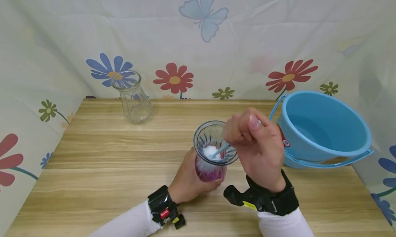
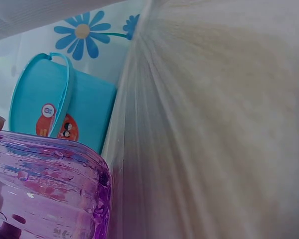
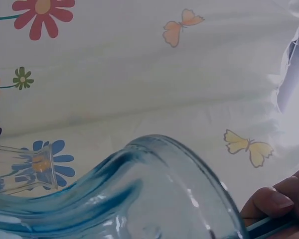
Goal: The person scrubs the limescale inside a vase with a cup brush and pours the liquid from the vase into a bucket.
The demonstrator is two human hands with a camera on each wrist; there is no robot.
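Note:
My left hand (image 1: pixel 188 180) grips the lower part of a ribbed glass vase (image 1: pixel 210 175), blue at the rim and purple toward its base. Its mouth faces up, over the table. Above the rim, my right hand (image 1: pixel 258 144) holds the light-blue handle of a bottle brush (image 1: pixel 211 151), whose white head sits inside the vase. In the left wrist view the purple base of the vase (image 2: pixel 50 184) fills the lower left corner. The right wrist view shows the flared blue rim of the vase (image 3: pixel 144 194), with my right fingers (image 3: pixel 274 201) around the handle beside it.
A clear glass vase (image 1: pixel 136 106) stands at the back left of the wooden table (image 1: pixel 92 182). To the right is a light-blue bucket (image 1: pixel 286 135) with its handle lowered toward the front. A flower-patterned cloth (image 1: pixel 148 34) encloses the back and sides.

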